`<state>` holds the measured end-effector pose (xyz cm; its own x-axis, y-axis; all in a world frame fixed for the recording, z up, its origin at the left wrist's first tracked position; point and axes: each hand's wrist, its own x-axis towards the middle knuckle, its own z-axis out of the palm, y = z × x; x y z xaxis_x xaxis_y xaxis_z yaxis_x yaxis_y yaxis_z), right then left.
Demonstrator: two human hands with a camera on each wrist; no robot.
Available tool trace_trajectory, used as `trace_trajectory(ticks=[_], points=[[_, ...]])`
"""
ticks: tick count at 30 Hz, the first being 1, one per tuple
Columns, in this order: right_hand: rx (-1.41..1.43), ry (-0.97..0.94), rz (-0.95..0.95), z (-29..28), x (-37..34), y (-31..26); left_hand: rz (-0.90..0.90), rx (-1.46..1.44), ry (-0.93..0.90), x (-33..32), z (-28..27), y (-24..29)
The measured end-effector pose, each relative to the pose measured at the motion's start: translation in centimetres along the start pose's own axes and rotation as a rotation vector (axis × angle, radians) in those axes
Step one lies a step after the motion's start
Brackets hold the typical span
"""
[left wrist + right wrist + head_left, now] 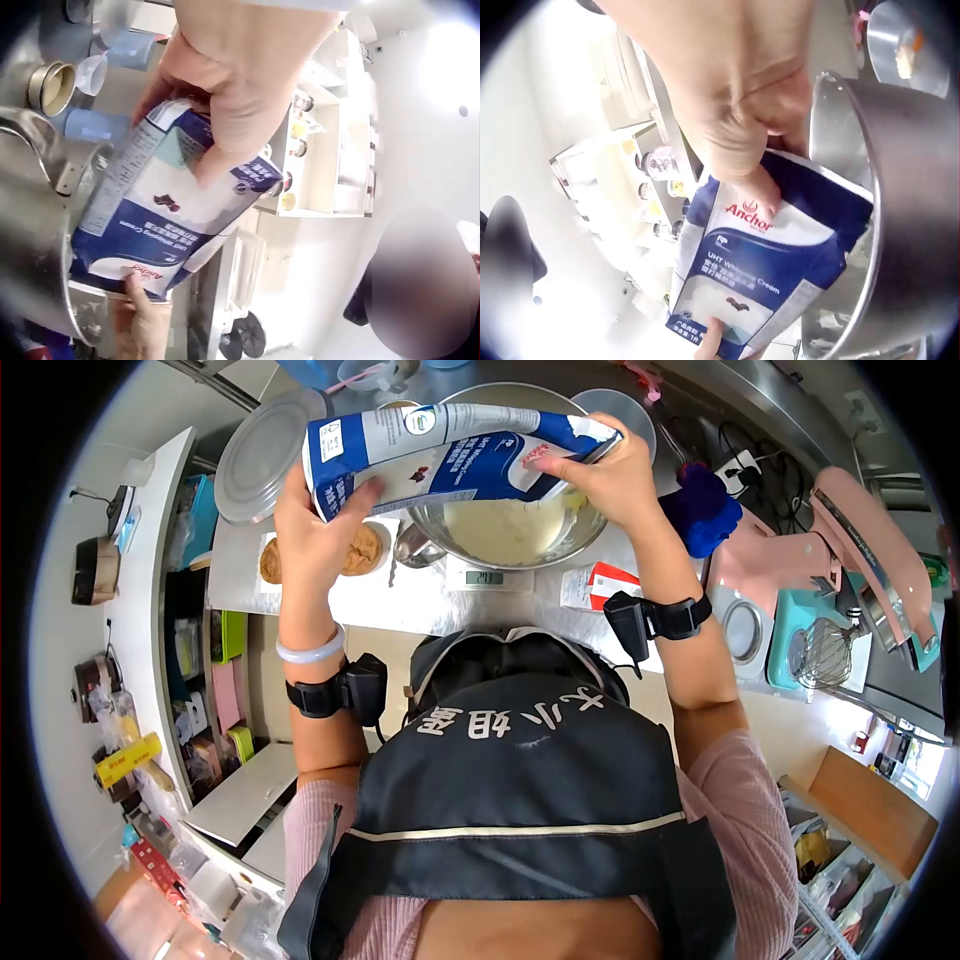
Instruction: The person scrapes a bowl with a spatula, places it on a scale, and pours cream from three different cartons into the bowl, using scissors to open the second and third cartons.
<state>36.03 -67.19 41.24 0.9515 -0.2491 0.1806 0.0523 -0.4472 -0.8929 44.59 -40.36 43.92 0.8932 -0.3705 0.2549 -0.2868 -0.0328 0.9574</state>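
Observation:
A blue and white Anchor whipping cream carton (430, 455) lies slantwise over a large metal bowl (919, 187). My left hand (318, 550) grips one end, with the thumb across its printed face. At the other end my right hand (622, 478) holds the carton, its thumb by the red logo. That right-hand end of the carton overlaps the bowl's rim in the right wrist view. A pale, creamy mixture (500, 530) covers the bowl's bottom. Beneath the bowl's near side, a kitchen scale (486, 577) shows a lit display.
Round brown baked pieces (362, 550) lie left of the bowl. A clear round lid (262, 460) is farther left. To the right are a red and white packet (605, 585), a pink stand mixer (850, 540) and a wire whisk (822, 653).

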Motion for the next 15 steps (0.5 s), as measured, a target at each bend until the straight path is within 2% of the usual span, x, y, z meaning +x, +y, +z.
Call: trace_trajectory(ticks=[2,4,6,7,10,13,15], points=[[0.221,0.001,0.035,0.1,-0.1,0.3,0.099,0.157,0.081,0.0,0.4,0.3],[0.293,-0.023,0.065,0.0,-0.1,0.7,0.099,0.165,0.097,0.2,-0.2,-0.7],[0.267,-0.135,0.012,-0.3,0.2,1.3,0.098,0.176,0.111,0.2,-0.5,-1.4],[0.267,-0.128,0.015,-0.4,0.2,1.4,0.134,0.177,0.122,0.2,-0.5,-1.5],[-0.057,-0.012,0.023,-0.1,0.2,1.5,0.158,0.138,0.163,-0.1,0.3,-1.2],[-0.07,0.05,-0.025,0.5,-0.1,1.6,0.359,0.351,0.299,-0.2,0.9,-1.1],[-0.03,0.029,0.02,0.1,0.0,2.4,0.36,0.347,0.294,-0.4,1.3,-0.7]])
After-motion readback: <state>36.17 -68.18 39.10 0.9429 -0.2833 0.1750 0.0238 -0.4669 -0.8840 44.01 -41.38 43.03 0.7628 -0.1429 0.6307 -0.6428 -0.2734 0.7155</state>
